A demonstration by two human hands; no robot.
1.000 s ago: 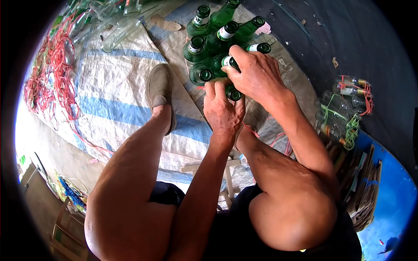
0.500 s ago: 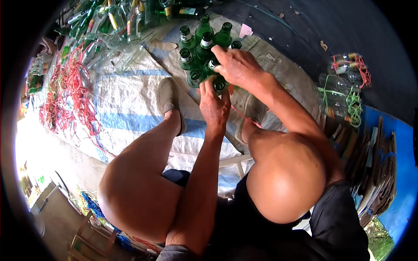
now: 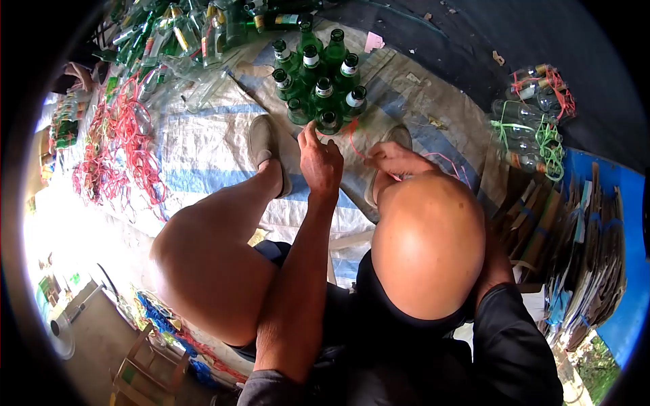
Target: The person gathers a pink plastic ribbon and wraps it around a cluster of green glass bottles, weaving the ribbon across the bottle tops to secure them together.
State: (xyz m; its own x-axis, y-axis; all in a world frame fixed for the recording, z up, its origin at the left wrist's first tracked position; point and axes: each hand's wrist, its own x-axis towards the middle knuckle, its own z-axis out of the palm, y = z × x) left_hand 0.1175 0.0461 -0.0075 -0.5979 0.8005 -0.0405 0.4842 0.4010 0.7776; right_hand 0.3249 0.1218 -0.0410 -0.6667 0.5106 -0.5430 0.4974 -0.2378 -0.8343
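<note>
Several green glass bottles (image 3: 323,91) stand upright in a tight cluster on the woven plastic sheet. Red string (image 3: 353,135) runs low by the front of the cluster and trails to the right. My left hand (image 3: 320,164) is at the front bottle (image 3: 329,122), its fingers close together where the string meets the glass; the grip itself is partly hidden. Beside my right foot, my right hand (image 3: 401,160) is closed on the string, partly covered by my knee. More string shows to the right of that hand.
Loose bottles (image 3: 179,34) are heaped at the back left, near a tangle of red string (image 3: 125,145). Tied bottle bundles (image 3: 528,135) lie at the right, above stacked flattened cardboard (image 3: 589,237). My knees and shoes flank the working area. A wooden stool (image 3: 149,365) is at the lower left.
My right hand has left the bottle tops and moved down and right, to beside my right foot. My left hand stays by the front bottle, slightly lower.
</note>
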